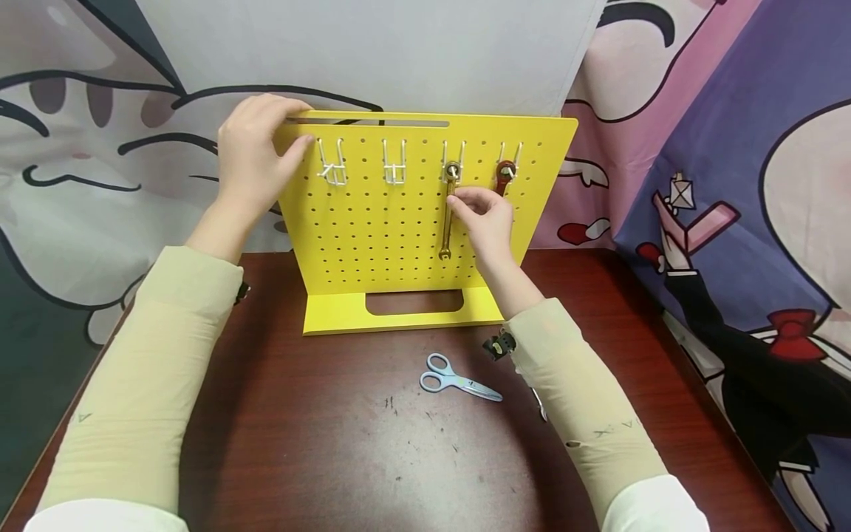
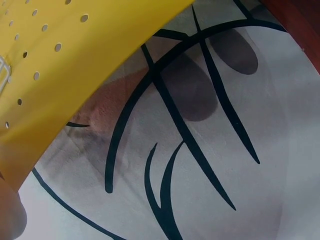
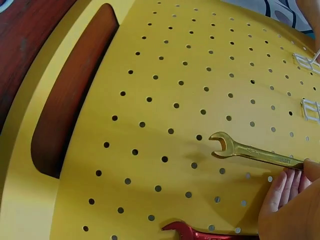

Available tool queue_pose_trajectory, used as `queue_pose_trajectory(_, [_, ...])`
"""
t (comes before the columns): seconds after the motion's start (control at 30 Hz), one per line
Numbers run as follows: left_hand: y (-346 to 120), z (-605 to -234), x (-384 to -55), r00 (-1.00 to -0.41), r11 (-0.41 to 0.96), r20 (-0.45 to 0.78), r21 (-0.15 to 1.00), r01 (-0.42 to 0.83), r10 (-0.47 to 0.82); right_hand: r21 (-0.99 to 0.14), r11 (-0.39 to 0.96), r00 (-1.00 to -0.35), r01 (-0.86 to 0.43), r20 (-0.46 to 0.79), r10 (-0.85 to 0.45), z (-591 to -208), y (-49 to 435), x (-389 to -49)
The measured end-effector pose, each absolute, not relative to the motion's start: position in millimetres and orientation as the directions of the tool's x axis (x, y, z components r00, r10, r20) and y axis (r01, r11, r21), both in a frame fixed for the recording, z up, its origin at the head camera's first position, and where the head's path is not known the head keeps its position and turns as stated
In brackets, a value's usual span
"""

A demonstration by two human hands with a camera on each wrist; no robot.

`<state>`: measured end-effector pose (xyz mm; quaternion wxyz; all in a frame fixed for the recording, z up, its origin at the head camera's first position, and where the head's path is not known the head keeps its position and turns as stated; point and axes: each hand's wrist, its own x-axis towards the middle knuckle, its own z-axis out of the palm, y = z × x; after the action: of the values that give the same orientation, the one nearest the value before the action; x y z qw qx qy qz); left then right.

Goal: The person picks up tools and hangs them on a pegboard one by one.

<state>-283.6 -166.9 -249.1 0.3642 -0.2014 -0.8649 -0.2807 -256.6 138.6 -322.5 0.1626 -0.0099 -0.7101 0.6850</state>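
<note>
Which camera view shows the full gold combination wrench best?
The head view: only there does the gold combination wrench show both ends, though the right hand pinches it. The right wrist view shows its open end closer, but the other end is missing. The left wrist view does not show it.

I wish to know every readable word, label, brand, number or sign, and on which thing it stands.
No text is readable.
Gold wrench: lettering along its shaft, too small and blurred to read.
Scissors: a tiny dark marking, too small to read.
Left sleeve and right sleeve: small drawn marks, no readable words.
</note>
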Motion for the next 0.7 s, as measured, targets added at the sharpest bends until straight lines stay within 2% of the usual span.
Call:
queue_pose_trajectory(0.3, [-167.7,-250.9,-285.7,-0.649,0.753,0.747,0.344,0.56,0.142,-0.981,0.103,-0.966,-0.162,0.179,0.184,-333.3,157.9,-244.7])
queue_pose_trajectory(0.7, [-168.4,-250.9,-286.2,-0.651,0.742,0.746,0.357,0.567,0.139,-0.926,0.37,-0.993,-0.079,0.105,0.049,-355.8,204.5,-208.5])
